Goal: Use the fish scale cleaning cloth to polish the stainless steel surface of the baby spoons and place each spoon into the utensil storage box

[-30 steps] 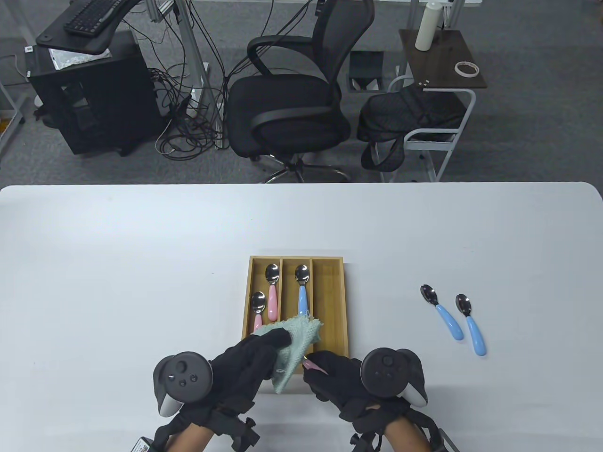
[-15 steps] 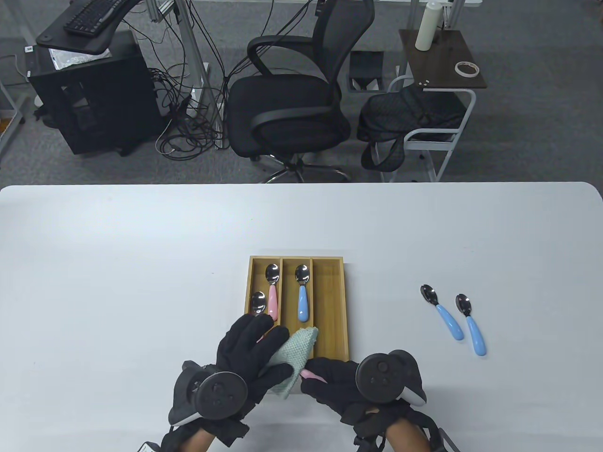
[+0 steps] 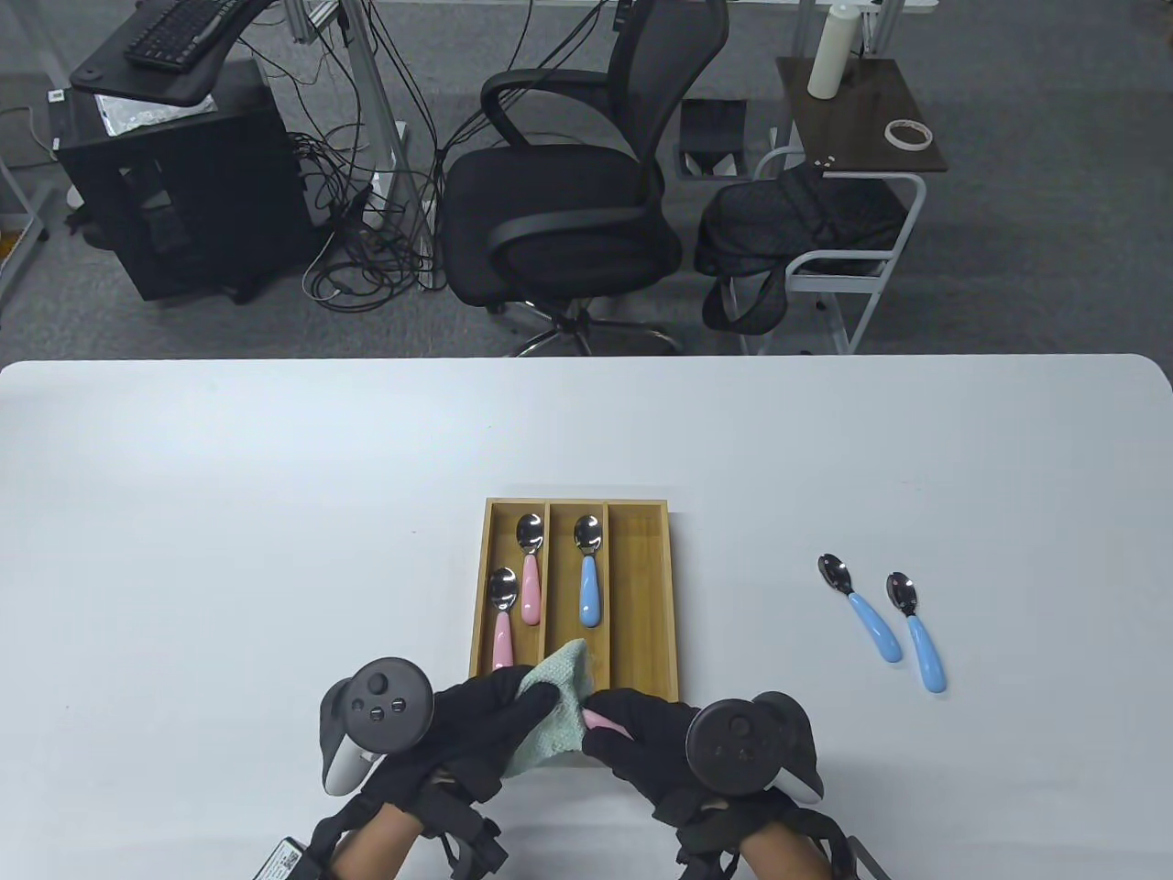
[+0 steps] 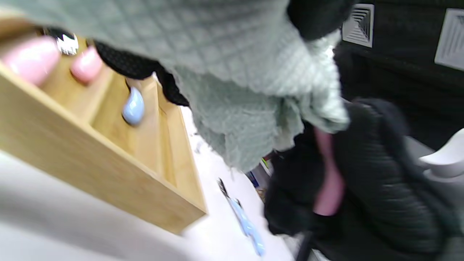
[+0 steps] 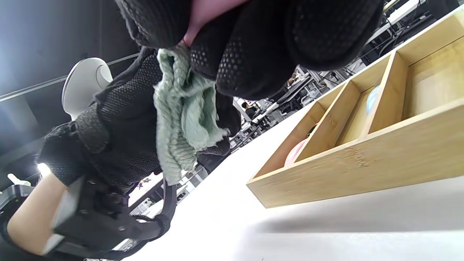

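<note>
Over the near edge of the bamboo storage box, my left hand grips the pale green cloth, wrapped round the head of a pink-handled spoon. My right hand grips that spoon's pink handle; its steel bowl is hidden in the cloth. Two pink spoons lie in the box's left compartment and one blue spoon in the middle. Two blue-handled spoons lie on the table at the right.
The box's right compartment holds nothing. The white table stretches wide to the left and behind the box. An office chair and a side table stand beyond the far edge.
My left hand has pulled back toward me with the cloth, uncovering the near pink spoon in the box. The cloth is now bunched tighter round the spoon. My right hand barely moved.
</note>
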The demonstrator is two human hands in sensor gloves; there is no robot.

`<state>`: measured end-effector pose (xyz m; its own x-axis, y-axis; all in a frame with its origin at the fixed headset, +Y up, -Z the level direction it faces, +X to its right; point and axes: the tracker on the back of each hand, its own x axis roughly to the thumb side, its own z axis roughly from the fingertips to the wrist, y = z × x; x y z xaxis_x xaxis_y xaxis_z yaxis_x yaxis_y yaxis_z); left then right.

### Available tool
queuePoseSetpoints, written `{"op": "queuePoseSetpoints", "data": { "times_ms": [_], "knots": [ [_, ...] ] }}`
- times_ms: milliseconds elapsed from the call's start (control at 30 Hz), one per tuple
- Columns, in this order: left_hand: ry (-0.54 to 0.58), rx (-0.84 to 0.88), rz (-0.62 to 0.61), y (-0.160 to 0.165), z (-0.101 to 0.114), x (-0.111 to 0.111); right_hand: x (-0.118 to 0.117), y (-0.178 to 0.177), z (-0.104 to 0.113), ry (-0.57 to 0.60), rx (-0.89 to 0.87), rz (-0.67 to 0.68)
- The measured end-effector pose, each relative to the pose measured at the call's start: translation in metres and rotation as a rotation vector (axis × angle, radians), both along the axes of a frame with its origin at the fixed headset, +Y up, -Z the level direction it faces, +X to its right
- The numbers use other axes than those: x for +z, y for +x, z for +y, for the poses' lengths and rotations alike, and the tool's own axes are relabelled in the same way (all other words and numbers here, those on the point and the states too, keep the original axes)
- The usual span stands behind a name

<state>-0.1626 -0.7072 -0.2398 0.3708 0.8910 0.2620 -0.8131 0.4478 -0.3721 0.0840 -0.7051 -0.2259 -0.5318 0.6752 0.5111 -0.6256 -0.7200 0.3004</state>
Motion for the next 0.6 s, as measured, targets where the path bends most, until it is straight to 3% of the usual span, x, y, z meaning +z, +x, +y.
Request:
{"op": "queuePoseSetpoints", "data": {
  "times_ms": [233, 600],
  "knots": [
    [-0.127, 0.159, -0.043, -0.001, -0.01, -0.006, 0.004, -0.005, -0.001, -0.058, 0.02, 0.047],
    [0.031, 0.011, 0.066, 0.002, -0.003, 0.002, 0.005, -0.009, -0.004, -0.076, 0.027, 0.064]
  ]
}}
